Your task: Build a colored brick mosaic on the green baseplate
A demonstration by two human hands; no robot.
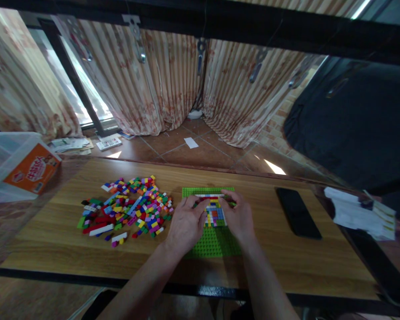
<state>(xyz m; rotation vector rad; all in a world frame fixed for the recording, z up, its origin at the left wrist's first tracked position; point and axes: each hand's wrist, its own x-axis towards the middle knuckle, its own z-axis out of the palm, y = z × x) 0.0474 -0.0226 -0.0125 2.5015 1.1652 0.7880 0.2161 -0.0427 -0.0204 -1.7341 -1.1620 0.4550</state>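
Observation:
A green baseplate (210, 245) lies on the wooden table, carrying a low build of colourful toy bricks (215, 215) with white, red, yellow, blue and orange pieces. My left hand (188, 220) rests over the build's left side, its thumb and fingers bent together at the upper rows. From the right, my right hand (237, 214) reaches over the build, fingers curled onto its upper right part. Both sets of fingertips touch the bricks near the white and red rows. Whether either hand pinches a loose brick is hidden by the fingers.
Left of the baseplate spreads a pile of loose bricks (130, 209). A black phone (298, 212) lies at the right. Beyond the table's left end stands a clear plastic box (6, 155) with an orange label; papers (360, 211) lie past the right end.

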